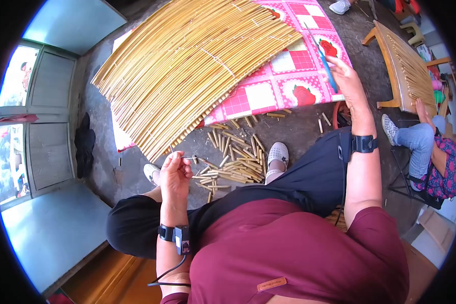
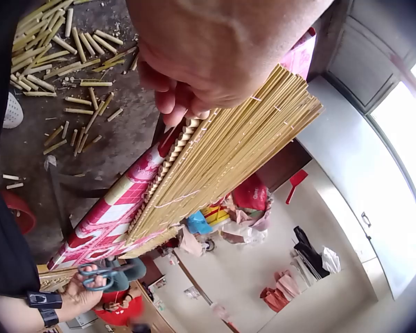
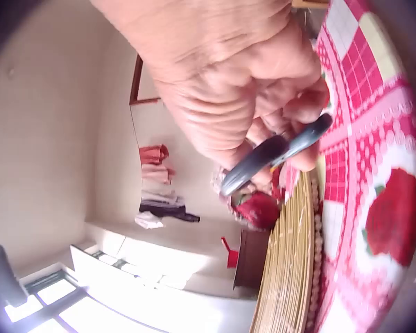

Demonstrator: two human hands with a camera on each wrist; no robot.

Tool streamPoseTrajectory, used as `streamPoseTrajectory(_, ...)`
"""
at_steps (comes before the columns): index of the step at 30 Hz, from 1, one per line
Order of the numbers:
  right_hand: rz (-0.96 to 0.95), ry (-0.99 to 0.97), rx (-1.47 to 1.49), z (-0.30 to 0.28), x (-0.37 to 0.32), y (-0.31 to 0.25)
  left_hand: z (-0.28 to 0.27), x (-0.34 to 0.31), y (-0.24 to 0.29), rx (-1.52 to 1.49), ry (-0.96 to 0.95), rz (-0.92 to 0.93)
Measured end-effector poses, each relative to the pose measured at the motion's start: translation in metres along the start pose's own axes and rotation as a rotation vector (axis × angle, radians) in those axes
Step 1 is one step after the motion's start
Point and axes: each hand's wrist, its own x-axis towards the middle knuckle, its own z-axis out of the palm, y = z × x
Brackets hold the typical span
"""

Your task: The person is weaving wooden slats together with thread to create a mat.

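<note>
One flat yellow reed mat looked light, bendy, best held by its edge. My left hand pinched something thin; my right hand gripped blue-handled scissors.

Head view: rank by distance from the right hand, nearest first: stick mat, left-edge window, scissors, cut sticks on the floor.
1. Scissors: in the right hand.
2. Stick mat: left of the hand.
3. Cut sticks: below and left.
4. Window: far left edge.
</note>
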Motion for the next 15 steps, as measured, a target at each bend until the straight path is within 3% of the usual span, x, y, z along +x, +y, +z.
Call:
streamPoseTrajectory(2, -0.038, -0.167, -0.049, 0.045, -0.02, -0.038, -0.002, -0.005, -0.003, 0.07, 0.031, 0.018)
streamPoseTrajectory(4, -0.022, -0.478, -0.057, 0.079, -0.026, -0.038, -0.005, -0.011, -0.004, 0.143, 0.032, 0.04)
streamPoseTrajectory(5, 0.014, -0.571, 0.083, 0.101, -0.035, -0.032, -0.004, -0.013, -0.006, 0.164, 0.055, 0.047)
streamPoseTrajectory(6, 0.258, -0.762, 0.16, 0.118, -0.033, -0.027, -0.002, -0.015, -0.007, 0.185, 0.077, 0.053)
streamPoseTrajectory(8, 0.013, -1.001, -0.185, 0.153, -0.039, -0.02, -0.003, -0.018, -0.007, 0.236, 0.073, 0.051)
streamPoseTrajectory(9, 0.149, -1.105, -0.306, 0.167, -0.042, -0.021, -0.002, -0.02, -0.006, 0.239, 0.064, 0.058)
streamPoseTrajectory(11, 0.117, -1.179, -0.401, 0.187, -0.048, -0.015, 0.002, -0.024, -0.005, 0.242, 0.053, 0.072)
streamPoseTrajectory(14, 0.26, -1.231, -0.337, 0.21, -0.045, -0.01, 0.001, -0.026, -0.004, 0.243, 0.053, 0.119)
streamPoseTrajectory(15, 0.231, -1.228, -0.338, 0.216, -0.043, -0.01, 0.002, -0.026, -0.003, 0.251, 0.061, 0.138)
